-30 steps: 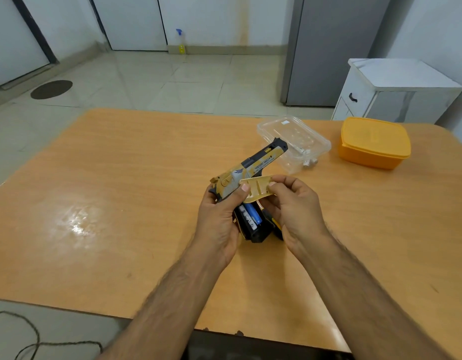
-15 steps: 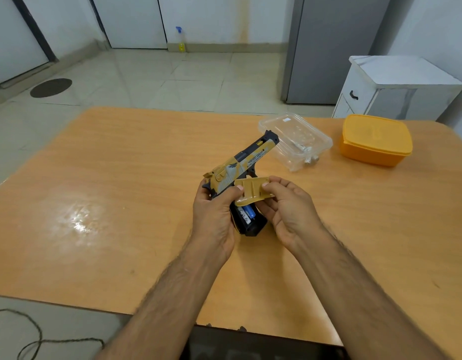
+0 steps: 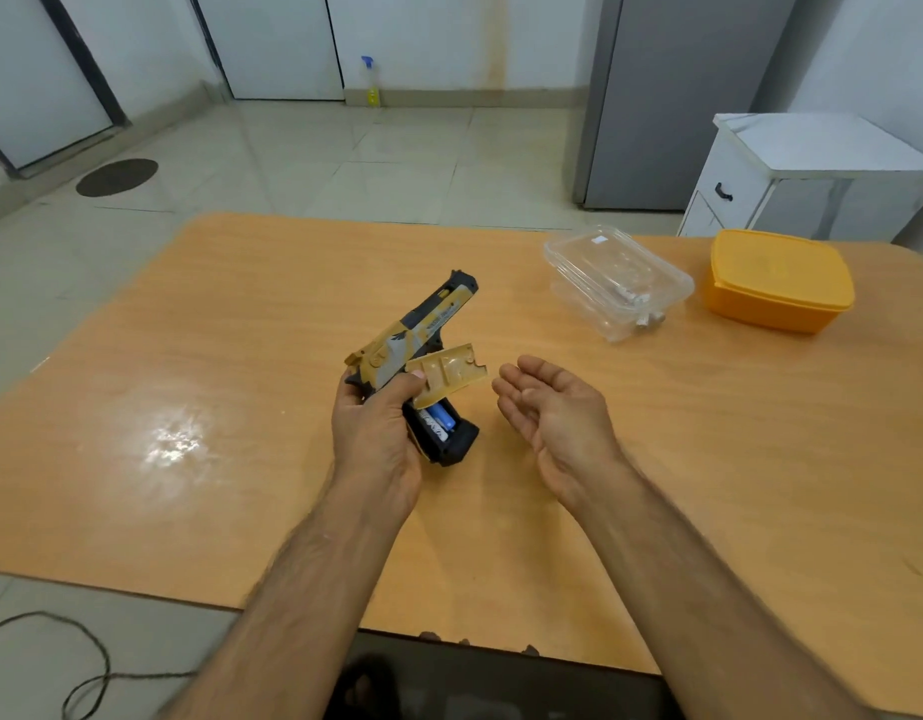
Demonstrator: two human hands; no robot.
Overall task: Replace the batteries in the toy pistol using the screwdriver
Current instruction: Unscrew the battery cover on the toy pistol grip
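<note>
Right hand released cover, open; left hand grips toy pistol.

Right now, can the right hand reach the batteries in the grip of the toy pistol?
Probably yes. The right hand is open and empty beside the toy pistol. The battery cover sits tilted above the compartment, so the blue batteries show, though it may partly hinder the fingers.
</note>
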